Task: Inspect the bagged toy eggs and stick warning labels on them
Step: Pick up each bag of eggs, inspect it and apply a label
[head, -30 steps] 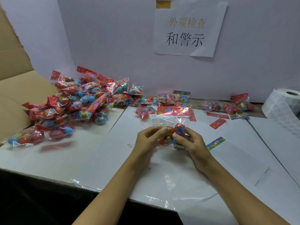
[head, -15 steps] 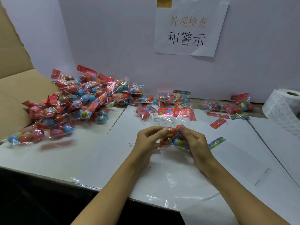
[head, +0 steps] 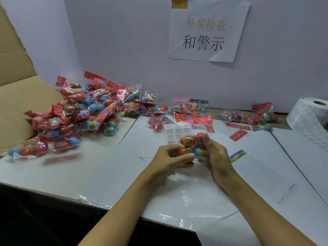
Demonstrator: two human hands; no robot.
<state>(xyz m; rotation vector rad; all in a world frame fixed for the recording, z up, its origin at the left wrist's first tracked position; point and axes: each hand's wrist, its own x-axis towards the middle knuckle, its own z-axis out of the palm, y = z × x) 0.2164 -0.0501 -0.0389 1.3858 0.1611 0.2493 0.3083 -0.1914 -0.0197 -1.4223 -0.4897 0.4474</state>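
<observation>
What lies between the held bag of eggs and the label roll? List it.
In the head view, between the held bag and the label roll: white paper sheets, a loose red header card, and a blue-green card beside the right hand.

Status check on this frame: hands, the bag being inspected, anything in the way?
Left hand and right hand both grip one bag of toy eggs. Label strip just behind it. Nothing obstructing.

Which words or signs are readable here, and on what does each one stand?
"外观检查", faint gold: top line of the wall sign.
"和警示", black: second line of the sign.
"WARNING": headings on the label sheet; its small print is too small to read.
Label roll, bag headers and egg stickers: too blurred to read.
</observation>
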